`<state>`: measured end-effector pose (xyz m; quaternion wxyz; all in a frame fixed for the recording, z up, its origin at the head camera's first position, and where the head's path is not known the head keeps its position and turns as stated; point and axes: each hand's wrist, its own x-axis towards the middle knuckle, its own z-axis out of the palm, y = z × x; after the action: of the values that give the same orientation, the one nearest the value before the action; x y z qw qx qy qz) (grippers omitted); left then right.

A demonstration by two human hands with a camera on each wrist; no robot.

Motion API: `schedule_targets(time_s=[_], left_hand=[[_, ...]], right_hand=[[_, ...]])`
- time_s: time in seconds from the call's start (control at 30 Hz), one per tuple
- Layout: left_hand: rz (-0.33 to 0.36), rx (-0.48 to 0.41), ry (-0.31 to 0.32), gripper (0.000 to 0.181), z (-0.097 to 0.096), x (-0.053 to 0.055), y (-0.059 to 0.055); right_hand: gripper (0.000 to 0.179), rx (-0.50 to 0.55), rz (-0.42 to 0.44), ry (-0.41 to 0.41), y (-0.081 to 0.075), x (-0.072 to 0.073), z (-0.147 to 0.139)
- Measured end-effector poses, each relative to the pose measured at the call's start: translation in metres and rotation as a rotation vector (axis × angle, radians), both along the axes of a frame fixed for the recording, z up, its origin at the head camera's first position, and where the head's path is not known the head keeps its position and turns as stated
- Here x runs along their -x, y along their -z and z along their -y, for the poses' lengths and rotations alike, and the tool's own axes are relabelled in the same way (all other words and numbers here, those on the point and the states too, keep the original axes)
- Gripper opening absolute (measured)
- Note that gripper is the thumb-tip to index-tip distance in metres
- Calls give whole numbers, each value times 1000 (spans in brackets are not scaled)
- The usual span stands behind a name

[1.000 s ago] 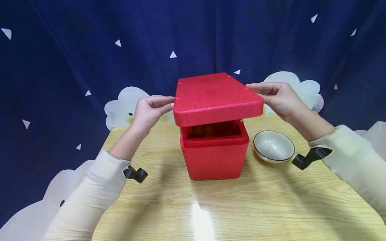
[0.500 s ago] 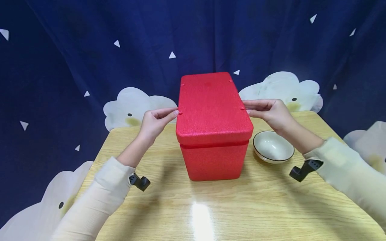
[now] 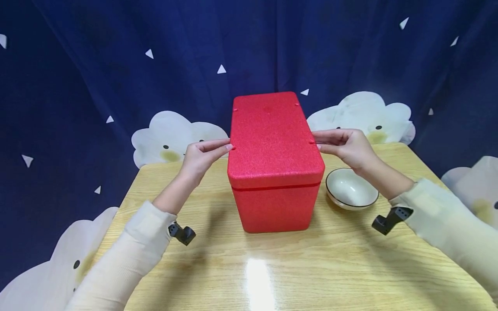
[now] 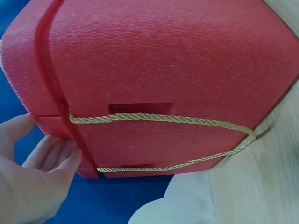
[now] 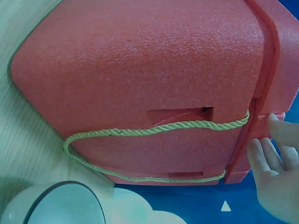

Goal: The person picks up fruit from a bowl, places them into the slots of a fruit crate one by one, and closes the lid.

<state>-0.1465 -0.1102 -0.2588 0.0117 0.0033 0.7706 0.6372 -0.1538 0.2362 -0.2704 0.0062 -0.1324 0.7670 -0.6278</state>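
A red foam box (image 3: 277, 210) stands on the table with its red lid (image 3: 272, 134) on top. A thin dark seam runs between lid and box along the front. My left hand (image 3: 199, 160) holds the lid's left side, thumb at the upper edge and fingers against the side. On the opposite side my right hand (image 3: 347, 147) grips the lid in the same way. A twisted gold cord (image 4: 187, 120) hangs in a loop down the box's left wall, and another gold cord (image 5: 117, 132) hangs on its right wall. The box's inside is hidden.
A white bowl with a dark rim (image 3: 351, 188) sits right of the box, below my right forearm. The wooden table (image 3: 194, 276) reaches back to a dark blue curtain (image 3: 249, 43) with white triangles and cloud shapes.
The lid was raised and tilted over the box a second ago, showing a dark opening. Both hands have lowered it onto the box, and the seam has narrowed slightly since half a second ago.
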Motion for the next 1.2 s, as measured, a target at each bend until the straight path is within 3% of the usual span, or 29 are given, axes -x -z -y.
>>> schedule_targets(time_s=[0.13, 0.27, 0.37, 0.53, 0.7, 0.83, 0.93, 1.2], left_hand=[[-6, 52, 17, 40, 0, 0, -7], [-135, 181, 71, 42, 2, -4, -14], [-250, 267, 180, 45, 2, -8, -20], [-421, 520, 360, 56, 2, -9, -37], [-508, 732, 472, 57, 1, -4, -48], [-544, 769, 518, 54, 3, -4, -43], [-604, 750, 517, 52, 5, -4, -36], [-739, 732, 491, 54, 8, -10, -17]], right_hand=[[42, -120, -15, 41, -7, -4, -2], [46, -206, -95, 39, -23, -12, 1], [50, -283, -169, -29, -34, -16, 5], [59, -451, -279, -163, -47, -14, 10], [62, -561, -288, -216, -55, -10, 10], [63, -631, -282, -228, -58, -10, 10], [61, -664, -329, -242, -57, -11, 11], [59, -759, -596, -302, -51, -19, 14]])
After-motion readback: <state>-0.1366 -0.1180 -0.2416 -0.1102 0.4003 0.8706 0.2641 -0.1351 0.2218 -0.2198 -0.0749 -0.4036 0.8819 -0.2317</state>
